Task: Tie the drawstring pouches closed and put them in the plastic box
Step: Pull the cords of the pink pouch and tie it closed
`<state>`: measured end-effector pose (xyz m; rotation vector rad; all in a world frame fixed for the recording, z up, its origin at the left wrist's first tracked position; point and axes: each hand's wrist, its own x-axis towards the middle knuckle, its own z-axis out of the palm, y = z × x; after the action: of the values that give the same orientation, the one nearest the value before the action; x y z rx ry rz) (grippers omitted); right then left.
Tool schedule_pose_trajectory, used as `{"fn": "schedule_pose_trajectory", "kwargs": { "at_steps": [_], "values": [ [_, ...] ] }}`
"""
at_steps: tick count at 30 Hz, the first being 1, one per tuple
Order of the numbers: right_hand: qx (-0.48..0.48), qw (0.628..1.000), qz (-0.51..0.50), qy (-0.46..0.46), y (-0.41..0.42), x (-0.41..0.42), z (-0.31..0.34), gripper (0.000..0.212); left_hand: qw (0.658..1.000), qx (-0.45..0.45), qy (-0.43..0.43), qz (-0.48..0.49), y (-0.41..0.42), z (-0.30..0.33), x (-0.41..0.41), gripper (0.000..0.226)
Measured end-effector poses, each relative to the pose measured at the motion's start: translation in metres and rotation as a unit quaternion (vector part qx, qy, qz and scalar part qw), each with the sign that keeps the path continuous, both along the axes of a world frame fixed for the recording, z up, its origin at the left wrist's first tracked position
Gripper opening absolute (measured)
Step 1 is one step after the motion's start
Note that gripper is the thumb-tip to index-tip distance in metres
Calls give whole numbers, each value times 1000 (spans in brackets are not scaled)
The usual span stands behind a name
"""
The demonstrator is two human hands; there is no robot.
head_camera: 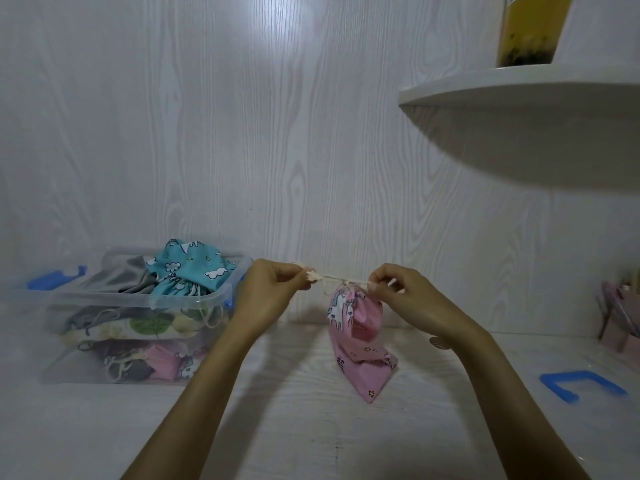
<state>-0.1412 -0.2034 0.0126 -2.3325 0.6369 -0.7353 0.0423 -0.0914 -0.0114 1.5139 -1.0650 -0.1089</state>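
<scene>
A: Each grip is pinched on cord: the left hand (268,292) holds one end of the drawstring (325,277), the right hand (403,294) the other, right at the neck.

B: Why pull them apart?

A: Probably to cinch the knot. The pink pouch (353,336) hangs between them, its bottom resting on the counter (294,427).

B: And the plastic box (138,299)?

A: Left of it, nearby, already holding several pouches.

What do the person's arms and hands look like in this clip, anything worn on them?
Both forearms are bare all the way to the bottom edge of the frame: no sleeves in view. The left hand and right hand carry no gloves, and no rings, bracelets or watch are visible. The fingers are slim; the dim picture hides nail detail.
</scene>
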Motion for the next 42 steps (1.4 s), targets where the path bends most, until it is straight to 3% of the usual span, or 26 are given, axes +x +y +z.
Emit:
{"fn": "schedule_pose_trajectory", "kwargs": {
  "at_steps": [8,13,18,20,23,25,27,30,32,36,40,42],
  "values": [
    [-28,989,36,139,-19,3,-18,10,994,108,-24,7,-10,-28,11,15],
    [52,989,86,111,-21,8,-34,10,987,157,21,5,-8,-34,14,21],
    [110,992,61,5,-22,18,-47,2,969,238,59,3,1,-33,5,20],
    [107,993,40,32,-26,21,-47,16,942,333,33,10,5,-23,7,28],
    [80,984,17,161,-41,25,-53,65,890,456,12,-17,14,-3,9,36],
    [150,970,-12,190,-47,25,-48,85,875,481,34,-35,16,12,5,50],
    [259,949,-31,179,-47,25,-39,90,857,508,60,-67,12,24,-1,76],
    [350,921,8,171,-38,27,-29,79,827,550,-4,-118,-2,19,-17,97],
    [425,891,19,158,-30,27,-30,64,841,532,25,-99,-7,6,-27,81],
    [539,830,-44,135,-25,17,-25,43,875,482,32,-14,-2,2,-32,23],
    [612,788,-16,67,-25,12,12,34,919,363,151,-34,9,35,-29,13],
    [625,780,15,38,-18,18,44,29,918,319,229,-57,22,68,-24,16]
  ]
}}
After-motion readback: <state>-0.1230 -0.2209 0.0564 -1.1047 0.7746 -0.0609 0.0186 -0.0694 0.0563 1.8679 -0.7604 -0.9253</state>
